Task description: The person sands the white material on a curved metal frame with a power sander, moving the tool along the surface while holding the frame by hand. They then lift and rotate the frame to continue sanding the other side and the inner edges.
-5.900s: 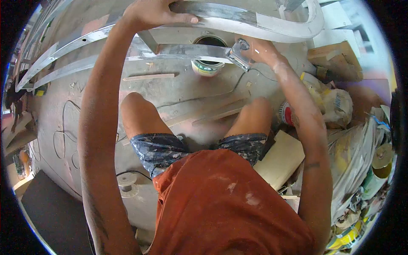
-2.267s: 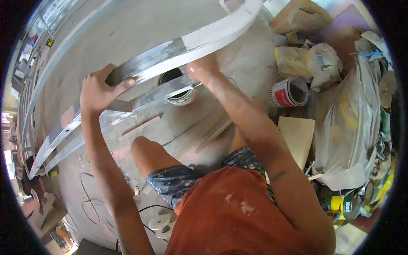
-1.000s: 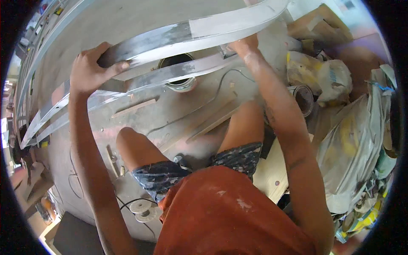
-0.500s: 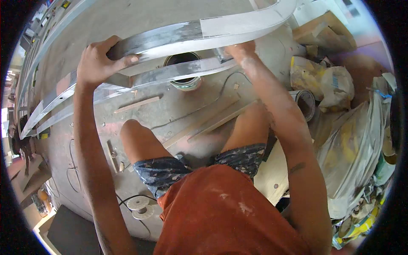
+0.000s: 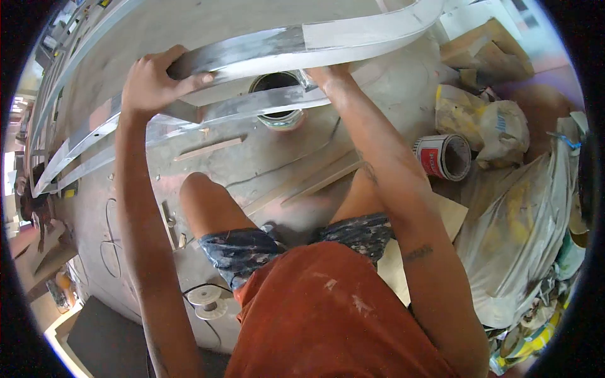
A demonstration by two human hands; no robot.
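Metal frame point(image 5: 79, 145): it is in front of me, beyond my two knees, and I see two long bars of it near my hands.
Upper bar point(image 5: 252, 53): grey and dark with smears, then whitish after a straight border; its right end bends away from me.
Lower bar point(image 5: 239, 108): whitish with grey patches; it crosses before the mouth of one open can point(image 5: 282, 120).
Left hand point(image 5: 152, 85): I grasp the upper bar, thumb on the near side, fingers over the far edge.
Right hand point(image 5: 329, 75): closed around one metal tool point(image 5: 306, 80), mostly hidden, at the lower bar, just under the upper bar's near edge.
Room: a narrow gap runs between the bars; grey floor point(image 5: 252, 22) spreads widely beyond the upper bar.
Around: one short wood strip point(image 5: 208, 148) and one spool point(image 5: 207, 297) on the floor; at right, a second can point(image 5: 432, 157), tipped on its side, close to plastic sheeting point(image 5: 504, 246).
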